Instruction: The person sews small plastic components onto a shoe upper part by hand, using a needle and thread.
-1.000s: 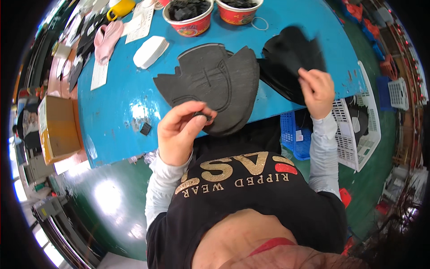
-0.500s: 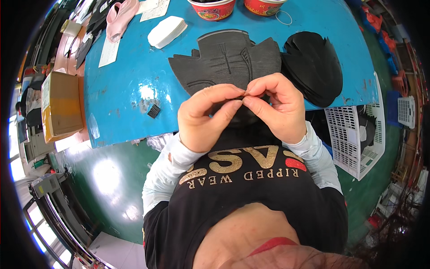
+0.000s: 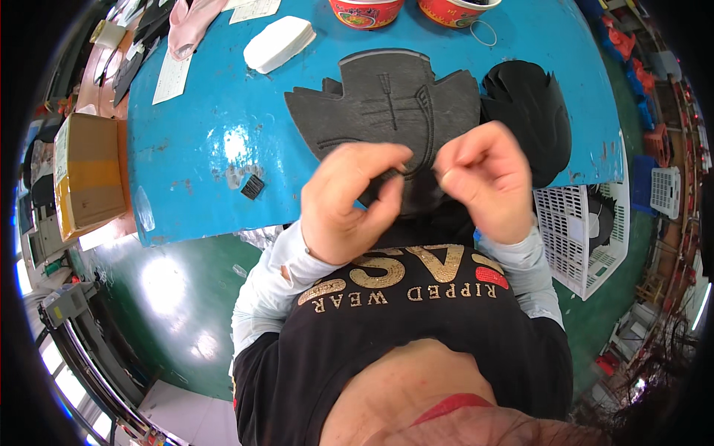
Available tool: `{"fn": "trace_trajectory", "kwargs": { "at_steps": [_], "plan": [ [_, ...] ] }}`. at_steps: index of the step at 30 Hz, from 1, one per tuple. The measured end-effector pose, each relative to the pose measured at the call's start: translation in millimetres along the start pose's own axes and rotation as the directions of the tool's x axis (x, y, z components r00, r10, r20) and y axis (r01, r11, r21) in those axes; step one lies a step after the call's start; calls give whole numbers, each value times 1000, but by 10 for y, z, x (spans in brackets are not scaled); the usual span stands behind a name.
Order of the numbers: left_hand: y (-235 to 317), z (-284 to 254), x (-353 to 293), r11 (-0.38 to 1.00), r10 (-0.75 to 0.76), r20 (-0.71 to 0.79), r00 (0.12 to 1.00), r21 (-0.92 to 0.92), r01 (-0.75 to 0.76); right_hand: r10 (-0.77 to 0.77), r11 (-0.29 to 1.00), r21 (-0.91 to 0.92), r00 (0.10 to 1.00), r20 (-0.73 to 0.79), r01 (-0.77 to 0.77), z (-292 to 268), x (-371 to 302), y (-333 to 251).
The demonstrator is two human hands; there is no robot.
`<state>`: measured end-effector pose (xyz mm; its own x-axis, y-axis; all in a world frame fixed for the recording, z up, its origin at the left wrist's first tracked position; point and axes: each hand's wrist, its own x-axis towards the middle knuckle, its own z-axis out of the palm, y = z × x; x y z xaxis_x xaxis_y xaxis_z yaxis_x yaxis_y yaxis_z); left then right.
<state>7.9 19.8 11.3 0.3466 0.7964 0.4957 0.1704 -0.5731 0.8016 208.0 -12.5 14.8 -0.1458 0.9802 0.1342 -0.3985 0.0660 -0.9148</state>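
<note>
Reading places off a clock centred on the hands, with 12 at the far side of the table. Along the near edge of the glossy blue tabletop (image 3: 190,167), running from 8 or 9 o'clock round to 3, just in front of the dark-clothed body. Toward 9 and 10 o'clock, a wide bare stretch for moving; toward 2 and 3, only a narrow strip between piled pieces and the table's edge.

Between the left hand's (image 3: 342,204) bent thumb and forefinger, seemingly pinched, a small dark piece (image 3: 391,175), blurred in outline. With the right hand (image 3: 491,182), well apart from the other's fingertips by a small gap, curled with thumb and forefinger close together; blurred, so cannot tell whether grasping anything.

Toward 12 o'clock, partly under the hands, a layered stack of charcoal-grey, foam-like cut pieces (image 3: 335,119): notched, pointed upper corners, a straight-topped tab, raised crossing lines and a curved ridge on the top face. At 2 o'clock, just beside it, a stack of smooth black pieces (image 3: 532,137), jagged at the far end. Lying flat at 9 o'clock, a small black ribbed square (image 3: 253,187).

Toward 11 and 12 o'clock, two red bowls with white rims (image 3: 366,13), cut off by the upper border; dark contents just visible in the right-hand one. Between 3 and 4, below table level, a white slotted plastic basket (image 3: 554,223) with dark pieces inside. At 9, beyond the table, a brown taped cardboard box (image 3: 93,175), contents hidden.
</note>
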Motion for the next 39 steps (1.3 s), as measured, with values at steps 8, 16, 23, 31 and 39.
{"fn": "trace_trajectory", "kwargs": {
  "at_steps": [8, 16, 23, 31, 39],
  "plan": [
    [-81, -40, 57, 954, 49, 102, 994, 290, -77, -265, 230, -898, 912, 313, 375, -240, 554, 52],
    [-97, -36, 65, 954, 43, 103, 994, 291, -72, -167, 43, -885, 877, 450, 463, -255, 631, 33],
    [-81, -34, 89, 952, 30, 97, 995, 301, -58, -169, -28, -879, 864, 474, 476, -229, 616, 24],
    [-71, 42, 351, 790, -156, 345, 925, 606, -92, -161, -58, -874, 860, 485, 482, -267, 621, 50],
    [-63, 100, 297, 741, -108, 330, 938, 655, -145, -289, 117, -891, 874, 391, 438, -366, 538, 39]
  ]
}}
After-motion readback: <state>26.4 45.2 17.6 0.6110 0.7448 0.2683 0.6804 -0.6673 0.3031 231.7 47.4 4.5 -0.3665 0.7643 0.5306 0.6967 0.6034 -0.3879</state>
